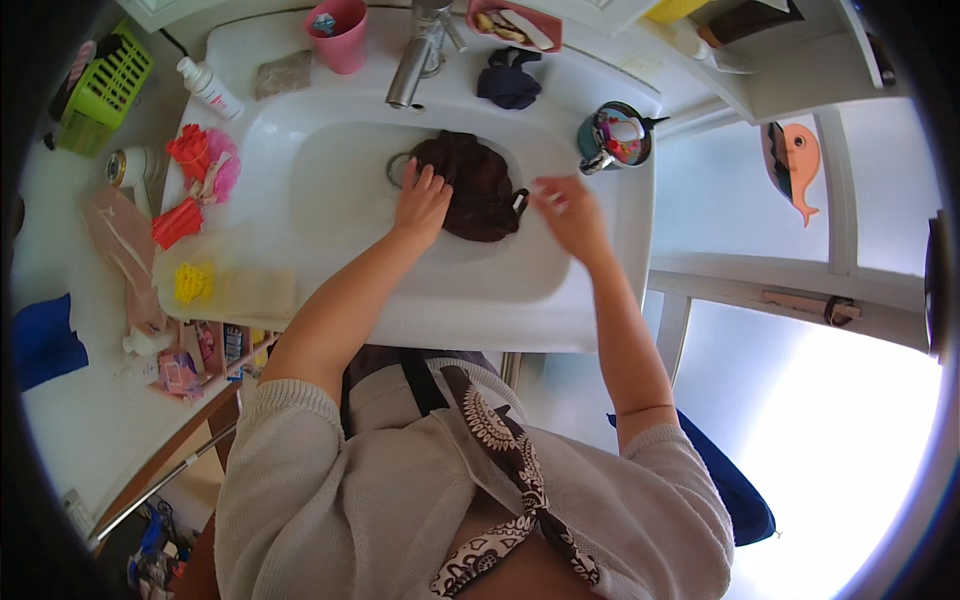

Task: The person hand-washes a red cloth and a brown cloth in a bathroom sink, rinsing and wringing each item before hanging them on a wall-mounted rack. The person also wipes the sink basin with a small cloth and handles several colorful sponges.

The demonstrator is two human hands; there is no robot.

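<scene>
A dark brown wet cloth [480, 187] lies bunched in the basin of a white sink [337, 180], with a small white tag at its right edge. My left hand [425, 199] rests on the left side of the cloth, fingers slightly apart; whether it pinches the fabric cannot be told. Just right of the cloth, my right hand [566, 210] is blurred by motion, and its fingers are partly curled. Whether something small and whitish is between them is unclear. Above the basin stands a metal faucet [411, 71], over the drain area. A dark wet cloth [510, 81] sits on the back ledge.
Along the back ledge are a pink cup [341, 41], a grey sponge-like block [283, 75] and a pink soap dish [540, 22]. A teal container [615, 136] stands at the right rim. Red scrunched items [187, 154], a white bottle [214, 94] and a yellow scrubber [193, 282] occupy the left side.
</scene>
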